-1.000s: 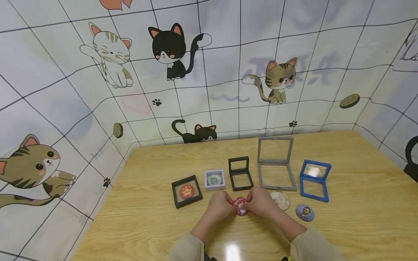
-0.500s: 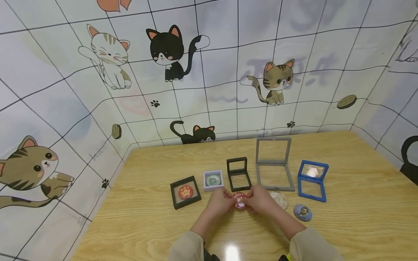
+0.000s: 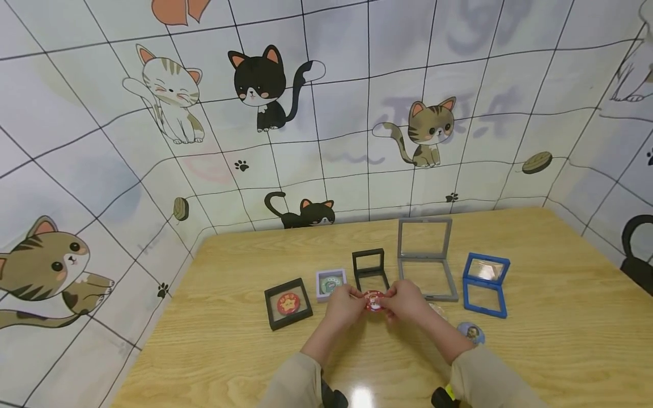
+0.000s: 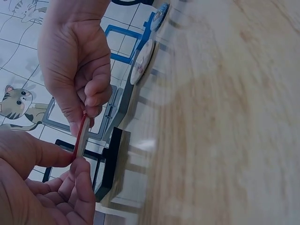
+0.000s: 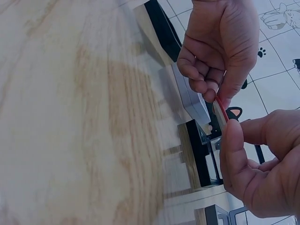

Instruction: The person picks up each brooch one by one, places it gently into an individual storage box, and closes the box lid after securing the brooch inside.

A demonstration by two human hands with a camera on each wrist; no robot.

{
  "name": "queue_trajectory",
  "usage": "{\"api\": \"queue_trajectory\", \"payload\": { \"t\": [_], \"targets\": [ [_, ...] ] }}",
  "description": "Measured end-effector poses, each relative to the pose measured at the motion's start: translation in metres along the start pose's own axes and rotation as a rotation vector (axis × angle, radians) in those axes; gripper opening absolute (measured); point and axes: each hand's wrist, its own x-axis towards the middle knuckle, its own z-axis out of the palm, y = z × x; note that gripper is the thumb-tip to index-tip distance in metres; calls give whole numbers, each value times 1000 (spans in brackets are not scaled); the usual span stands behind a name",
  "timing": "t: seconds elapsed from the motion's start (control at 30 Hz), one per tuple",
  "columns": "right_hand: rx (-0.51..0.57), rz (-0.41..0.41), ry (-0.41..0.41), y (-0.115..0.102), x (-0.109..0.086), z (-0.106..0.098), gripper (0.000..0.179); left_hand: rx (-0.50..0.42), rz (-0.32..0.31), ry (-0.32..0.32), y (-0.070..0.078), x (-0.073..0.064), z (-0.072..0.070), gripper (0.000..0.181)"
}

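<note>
In the head view a round red badge [image 3: 374, 301] is held between both hands just in front of the small black display frame [image 3: 371, 271], which stands hinged open. My left hand [image 3: 344, 306] pinches the badge's left edge between thumb and fingers. On the opposite edge my right hand [image 3: 408, 303] pinches it the same way. Both wrist views show the badge edge-on above the table, its red face and pale back visible. Behind the right hand is a larger grey frame [image 3: 422, 259], also hinged open. The lower part of the small black frame is partly hidden by the hands.
Left of the hands lie a lilac frame [image 3: 320, 283] with a green badge inside and a black frame [image 3: 291, 322] holding a red star badge [image 3: 288, 304]. An open blue frame [image 3: 484, 279] stands right. A cream badge [image 3: 437, 309] and blue badge [image 3: 471, 332] sit near the right arm.
Both hands have carried the red badge forward and slightly up, toward the small black frame. The right forearm now covers more of the cream and blue badges.
</note>
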Motion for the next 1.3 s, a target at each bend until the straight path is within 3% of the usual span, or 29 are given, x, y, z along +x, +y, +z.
{"api": "queue_trajectory", "payload": {
  "t": [0.37, 0.83, 1.3],
  "targets": [
    [95, 23, 29, -8, 11, -1, 14, -92, -25, 27, 4, 14, -3, 5],
    [96, 73, -12, -10, 19, -2, 14, -57, -68, 36, 7, 17, -3, 6],
    [93, 75, -24, -12, 31, -9, 14, -3, -34, 93, 12, 28, 1, 7]
  ]
}}
